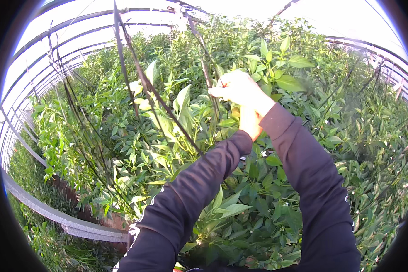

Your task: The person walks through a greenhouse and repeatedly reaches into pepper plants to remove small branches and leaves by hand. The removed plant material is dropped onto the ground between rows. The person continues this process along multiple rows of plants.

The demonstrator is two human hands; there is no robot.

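Note:
My right hand is stretched forward among tall pepper plants, back of the hand up, strongly overexposed by sunlight. Its thumb and forefinger are pinched on a dark hanging strap, which runs down from overhead into the fingertips. Just below and behind it is my left hand; only its wrist and lower part show, and its fingers are hidden by the right hand and leaves. The two forearms cross close together at the wrists. Broad light-green leaves stand right beside the right hand.
Dark straps slant down close to my left forearm, and others hang farther left. A grey curved rail passes at lower left, beside bare soil. Dense white-flowered plants fill the right. Greenhouse hoops arch overhead.

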